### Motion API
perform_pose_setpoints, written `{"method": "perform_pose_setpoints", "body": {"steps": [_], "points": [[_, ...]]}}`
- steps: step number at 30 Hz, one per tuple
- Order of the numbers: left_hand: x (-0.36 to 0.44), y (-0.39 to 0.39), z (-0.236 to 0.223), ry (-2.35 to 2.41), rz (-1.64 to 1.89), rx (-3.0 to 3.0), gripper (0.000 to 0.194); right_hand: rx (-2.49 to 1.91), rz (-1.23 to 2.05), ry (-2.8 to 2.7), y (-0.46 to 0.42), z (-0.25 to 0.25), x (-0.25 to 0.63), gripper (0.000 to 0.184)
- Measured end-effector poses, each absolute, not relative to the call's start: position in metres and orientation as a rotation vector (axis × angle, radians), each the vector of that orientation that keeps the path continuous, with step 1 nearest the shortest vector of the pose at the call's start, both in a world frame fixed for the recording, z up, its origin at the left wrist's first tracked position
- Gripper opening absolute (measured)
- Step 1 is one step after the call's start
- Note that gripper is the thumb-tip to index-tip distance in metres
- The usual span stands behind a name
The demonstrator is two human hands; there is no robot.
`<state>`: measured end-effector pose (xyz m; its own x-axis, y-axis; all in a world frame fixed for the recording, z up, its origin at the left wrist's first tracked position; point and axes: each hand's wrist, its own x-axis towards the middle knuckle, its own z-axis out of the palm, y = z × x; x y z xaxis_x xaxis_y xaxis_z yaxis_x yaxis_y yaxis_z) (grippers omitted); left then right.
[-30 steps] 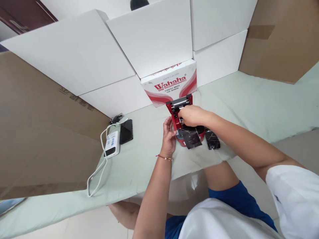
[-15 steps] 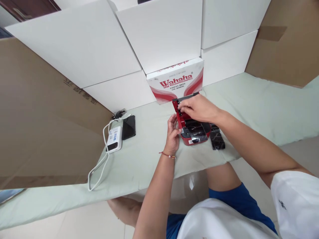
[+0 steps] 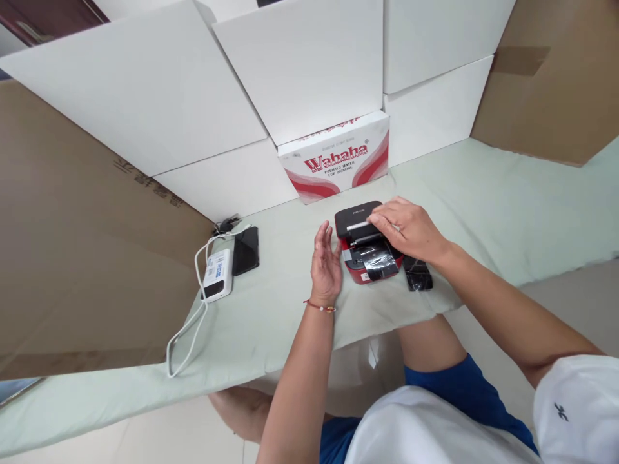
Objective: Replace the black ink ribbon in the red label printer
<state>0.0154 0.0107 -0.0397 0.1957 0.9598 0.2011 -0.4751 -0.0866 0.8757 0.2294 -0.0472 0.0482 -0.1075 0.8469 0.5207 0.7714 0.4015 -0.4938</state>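
Observation:
A small red-and-black device that looks like a label printer (image 3: 360, 275) stands on the cloth-covered table in front of me. Its black lid (image 3: 355, 216) is tilted down over the body, and a gap with a pale bar shows along the front edge. My right hand (image 3: 406, 229) grips the lid's right side, thumb at the front edge. A shiny dark strip (image 3: 380, 261) hangs over the device's front. My left hand (image 3: 326, 267) lies open at the left side of the device, fingers stretched. A black crinkled piece (image 3: 418, 274) lies to the right of the device.
Behind the device stands a white-and-red Wahaha carton (image 3: 338, 161). At the left lie a white power bank (image 3: 217, 274) with a white cable (image 3: 198, 322), and a dark phone (image 3: 246, 251). White boxes (image 3: 309, 71) wall the back; brown cardboard (image 3: 87, 258) stands at the left.
The device's raised lid has come down over the body, with my right hand on it. My left hand has loosened from the device's side and opened. The view has shifted slightly.

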Motion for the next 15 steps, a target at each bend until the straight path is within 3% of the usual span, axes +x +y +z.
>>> {"method": "perform_pose_setpoints", "body": {"steps": [9,11,15], "points": [[0.016,0.007,-0.044,0.542,1.263,1.143,0.04,-1.352,0.11,-1.91,-0.056,0.023,0.234,0.048],[0.015,0.01,-0.047,0.568,1.266,1.141,0.044,-1.35,0.107,-1.915,-0.054,0.022,0.233,0.048],[0.014,0.015,-0.05,0.59,1.318,1.045,0.072,-1.317,0.061,-1.856,-0.059,0.018,0.228,0.041]]}}
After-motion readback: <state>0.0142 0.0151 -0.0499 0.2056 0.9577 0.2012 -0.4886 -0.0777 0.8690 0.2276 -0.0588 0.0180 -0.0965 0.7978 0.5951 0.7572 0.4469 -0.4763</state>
